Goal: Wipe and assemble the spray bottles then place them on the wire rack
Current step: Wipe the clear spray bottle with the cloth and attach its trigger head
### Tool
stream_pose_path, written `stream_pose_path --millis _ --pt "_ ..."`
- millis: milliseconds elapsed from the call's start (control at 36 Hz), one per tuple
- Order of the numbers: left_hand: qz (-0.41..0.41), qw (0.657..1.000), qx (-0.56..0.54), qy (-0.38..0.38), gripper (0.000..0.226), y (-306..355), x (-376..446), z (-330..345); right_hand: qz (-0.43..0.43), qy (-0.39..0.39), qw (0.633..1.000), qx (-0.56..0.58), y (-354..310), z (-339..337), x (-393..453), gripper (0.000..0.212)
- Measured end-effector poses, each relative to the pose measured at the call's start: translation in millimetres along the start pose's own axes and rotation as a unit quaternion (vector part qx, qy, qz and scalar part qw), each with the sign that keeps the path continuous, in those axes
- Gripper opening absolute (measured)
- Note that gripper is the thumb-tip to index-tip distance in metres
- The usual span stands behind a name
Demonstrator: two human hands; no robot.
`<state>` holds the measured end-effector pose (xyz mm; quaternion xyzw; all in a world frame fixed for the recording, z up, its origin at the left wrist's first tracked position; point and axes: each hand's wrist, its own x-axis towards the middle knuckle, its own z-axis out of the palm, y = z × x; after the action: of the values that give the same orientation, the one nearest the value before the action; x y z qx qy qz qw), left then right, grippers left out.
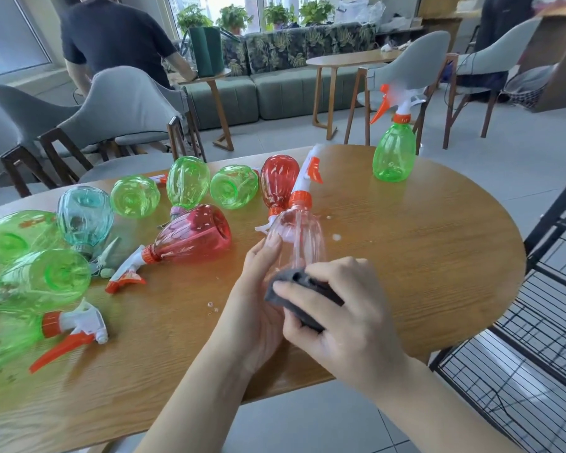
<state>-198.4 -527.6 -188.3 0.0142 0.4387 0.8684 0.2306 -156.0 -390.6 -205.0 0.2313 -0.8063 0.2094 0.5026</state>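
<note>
My left hand (258, 308) grips a clear spray bottle (299, 238) from below, its orange collar and white sprayer head (307, 178) pointing away from me. My right hand (337, 318) holds a dark grey cloth (303, 294) pressed against the bottle's lower body. One assembled green spray bottle (394, 148) stands upright at the table's far right. The black wire rack (536, 322) stands to the right of the table.
Several green, red and teal bottles lie on their sides across the left and middle of the wooden table (406, 256), some with sprayer heads fitted. Water drops (212, 307) dot the wood. Grey chairs (118, 106) and a person stand beyond the table.
</note>
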Motion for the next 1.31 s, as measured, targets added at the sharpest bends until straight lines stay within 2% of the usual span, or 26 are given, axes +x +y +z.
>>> stream_pose_path --millis 56,167,222,278,444,556,694,778,806,917,1000,1111,1306 --pt "0.008 1.000 0.005 -0.024 0.050 -1 -2 1 -0.022 0.001 1.000 -0.008 3 0 -1 0.016" --pt "0.028 0.996 -0.016 -0.088 0.064 -3 -2 7 -0.044 0.012 0.999 -0.011 9 -4 1 0.016" --pt "0.020 0.995 -0.027 -0.097 0.053 -2 -1 6 -0.030 0.023 0.999 -0.002 12 -6 4 0.016" --pt "0.017 0.994 -0.033 -0.101 0.044 1 -1 5 -0.002 0.032 0.999 0.021 15 -7 7 0.017" --pt "-0.002 0.995 -0.005 -0.100 0.072 0 -1 7 0.136 0.039 0.988 0.062 27 -13 19 0.027" --pt "-0.012 0.994 -0.004 -0.110 0.071 0 -4 7 0.226 0.043 0.968 0.104 34 -14 21 0.032" --pt "0.009 0.992 0.004 -0.125 0.067 -1 -6 8 0.174 0.040 0.980 0.085 25 -16 15 0.026" --pt "0.012 0.994 -0.001 -0.104 0.048 0 -7 7 0.157 0.041 0.984 0.075 23 -14 13 0.025" --pt "0.008 0.995 0.001 -0.097 0.047 0 -7 7 0.160 0.039 0.984 0.075 24 -15 14 0.025" --pt "0.006 0.995 0.030 -0.099 0.073 -1 -6 8 0.206 0.034 0.973 0.097 31 -17 18 0.028" --pt "0.017 0.996 0.030 -0.080 0.059 -3 -6 7 0.202 0.031 0.972 0.114 27 -16 15 0.025" --pt "0.036 0.996 0.027 -0.081 0.036 -2 -7 8 0.141 0.036 0.983 0.112 14 -13 6 0.020" --pt "0.054 0.994 -0.001 -0.090 0.064 -2 -4 12 0.049 0.002 0.997 0.062 9 -5 0 0.019"
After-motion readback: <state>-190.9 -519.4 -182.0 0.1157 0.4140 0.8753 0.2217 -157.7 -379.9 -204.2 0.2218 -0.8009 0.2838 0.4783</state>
